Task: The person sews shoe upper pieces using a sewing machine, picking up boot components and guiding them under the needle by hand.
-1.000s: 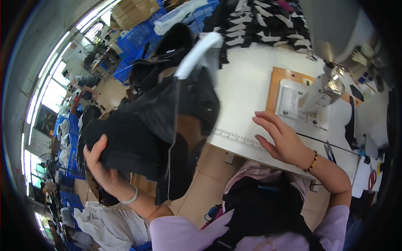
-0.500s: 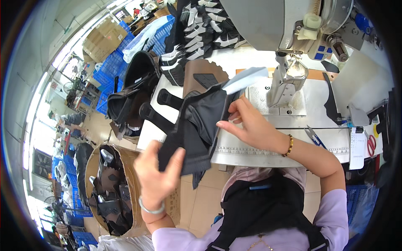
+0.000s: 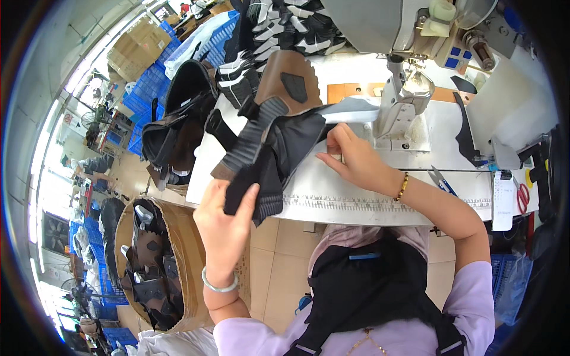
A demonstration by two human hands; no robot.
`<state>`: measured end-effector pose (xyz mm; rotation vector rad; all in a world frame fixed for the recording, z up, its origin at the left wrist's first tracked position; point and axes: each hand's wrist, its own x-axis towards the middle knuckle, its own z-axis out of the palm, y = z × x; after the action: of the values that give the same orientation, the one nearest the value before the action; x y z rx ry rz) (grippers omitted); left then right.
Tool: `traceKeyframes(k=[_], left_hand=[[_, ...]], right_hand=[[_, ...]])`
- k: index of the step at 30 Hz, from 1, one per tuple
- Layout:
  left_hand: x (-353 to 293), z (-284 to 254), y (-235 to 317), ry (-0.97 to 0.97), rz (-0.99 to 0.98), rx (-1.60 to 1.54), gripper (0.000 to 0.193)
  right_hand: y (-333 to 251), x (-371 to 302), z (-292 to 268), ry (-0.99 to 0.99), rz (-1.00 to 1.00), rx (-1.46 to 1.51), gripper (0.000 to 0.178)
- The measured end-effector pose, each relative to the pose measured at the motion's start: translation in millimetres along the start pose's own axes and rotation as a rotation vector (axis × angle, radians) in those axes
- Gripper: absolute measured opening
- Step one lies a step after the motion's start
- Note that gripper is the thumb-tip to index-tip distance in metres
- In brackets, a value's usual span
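Note:
A black and brown sewn piece with dark straps, a ribbed black edge and a pale grey flap hangs over the table's front edge. My left hand grips its lower left corner between thumb and fingers. At its right edge, by the pale flap, my right hand has its fingers curled against the material, the thumb held apart from them. The piece's brown panel, bearing a black patch, points away from me. Just right of the flap stands the sewing machine's presser area.
Black and white pieces are stacked at the back. More black pieces hang at the table's left edge. A carton of brown and black pieces stands below left. Blue-handled snips and red-handled scissors lie right.
The piece has been turned and spread, so more of its brown panel and ribbed edge shows. Its lower end has risen. My left hand keeps hold; my right hand has shifted slightly.

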<state>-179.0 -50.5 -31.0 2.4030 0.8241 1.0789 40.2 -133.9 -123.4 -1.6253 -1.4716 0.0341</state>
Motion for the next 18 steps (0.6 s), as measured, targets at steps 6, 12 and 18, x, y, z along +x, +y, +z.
traceKeyframes(k=[6,12,18], left_hand=[[14,0,-12,0.04,-0.026,-0.201,0.016],[17,-6,-13,0.055,-0.185,-0.329,0.017],[22,-7,-27,0.164,-0.088,-0.303,0.016]], right_hand=[[-3,6,8,0.038,-0.283,-0.181,0.027],[2,22,13,0.046,-0.288,-0.143,0.024],[5,50,16,0.048,-0.334,-0.141,0.023]])
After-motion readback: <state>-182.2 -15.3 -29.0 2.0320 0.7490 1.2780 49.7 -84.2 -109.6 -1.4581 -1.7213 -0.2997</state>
